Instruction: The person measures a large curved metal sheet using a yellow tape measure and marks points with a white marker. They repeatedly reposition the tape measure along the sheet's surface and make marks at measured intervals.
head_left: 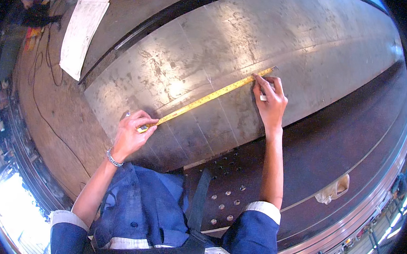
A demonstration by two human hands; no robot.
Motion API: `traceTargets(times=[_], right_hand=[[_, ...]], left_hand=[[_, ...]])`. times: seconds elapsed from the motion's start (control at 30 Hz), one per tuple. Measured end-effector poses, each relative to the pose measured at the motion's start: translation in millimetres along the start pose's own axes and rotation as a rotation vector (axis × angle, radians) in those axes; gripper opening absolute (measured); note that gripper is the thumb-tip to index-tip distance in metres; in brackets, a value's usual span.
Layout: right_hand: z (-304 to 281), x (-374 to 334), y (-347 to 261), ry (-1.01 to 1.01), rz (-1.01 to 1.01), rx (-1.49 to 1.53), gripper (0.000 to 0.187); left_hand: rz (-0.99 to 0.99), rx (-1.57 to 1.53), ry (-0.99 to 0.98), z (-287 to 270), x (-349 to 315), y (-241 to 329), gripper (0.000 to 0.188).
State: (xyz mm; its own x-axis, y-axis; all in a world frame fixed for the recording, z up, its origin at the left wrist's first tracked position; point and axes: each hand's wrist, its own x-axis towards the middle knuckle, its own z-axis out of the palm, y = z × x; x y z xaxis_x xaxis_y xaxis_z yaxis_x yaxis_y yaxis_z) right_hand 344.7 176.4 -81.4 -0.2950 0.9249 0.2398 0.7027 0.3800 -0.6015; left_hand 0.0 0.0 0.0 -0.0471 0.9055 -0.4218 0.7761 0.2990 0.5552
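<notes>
Tape measure stretched across steel plate, mid-frame. Left hand pinches its lower-left end; right hand presses upper-right end, fingers curled around white marker.

Daylight glares white at the lower left, the steel plate shines softly, and fisheye edges bend darkly.

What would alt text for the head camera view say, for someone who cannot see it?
Seen from above, a person stretches a yellow tape measure across a curved grey steel plate, left hand holding one end, right hand pressing the other. A paper sheet lies upper left.
</notes>
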Motion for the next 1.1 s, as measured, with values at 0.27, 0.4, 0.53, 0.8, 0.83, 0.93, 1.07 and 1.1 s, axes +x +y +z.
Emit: traceTargets(times=[0.27, 0.4, 0.53, 0.8, 0.83, 0.93, 1.07, 1.1], right_hand=[[-0.2, 0.7, -6.5, 0.022, -0.040, -0.042, 0.031], [-4.3, -1.4, -11.9, 0.044, -0.084, -0.087, 0.031], [0.7, -13.4, -37.5, -0.072, -0.262, -0.115, 0.037], [6.8, -18.4, -38.3, -0.237, -0.288, -0.217, 0.052], [7.5, -17.8, -36.0, -0.245, -0.325, -0.229, 0.053], [10.5, -16.1, -36.5, -0.212, -0.339, -0.172, 0.054], [9.5, -13.3, -40.5, -0.259, -0.330, -0.187, 0.049], [9.5, -13.2, -39.3, -0.279, -0.342, -0.187, 0.049]], left_hand=[[0.028, 0.001, 0.034, -0.9, -4.5, -6.7, 0.017], [0.052, -0.032, 0.067, 3.7, -16.3, -9.5, 0.018], [0.043, -0.059, 0.095, -6.4, -27.5, -17.9, 0.019], [0.022, -0.059, 0.119, -7.0, -53.3, -53.4, 0.018], [0.013, -0.057, 0.111, -6.0, -53.0, -55.6, 0.018], [0.017, -0.071, 0.100, -8.9, -52.2, -56.2, 0.018], [0.001, -0.053, 0.069, -13.8, -52.2, -60.1, 0.018], [0.017, -0.032, 0.074, -15.6, -53.2, -62.9, 0.018]])
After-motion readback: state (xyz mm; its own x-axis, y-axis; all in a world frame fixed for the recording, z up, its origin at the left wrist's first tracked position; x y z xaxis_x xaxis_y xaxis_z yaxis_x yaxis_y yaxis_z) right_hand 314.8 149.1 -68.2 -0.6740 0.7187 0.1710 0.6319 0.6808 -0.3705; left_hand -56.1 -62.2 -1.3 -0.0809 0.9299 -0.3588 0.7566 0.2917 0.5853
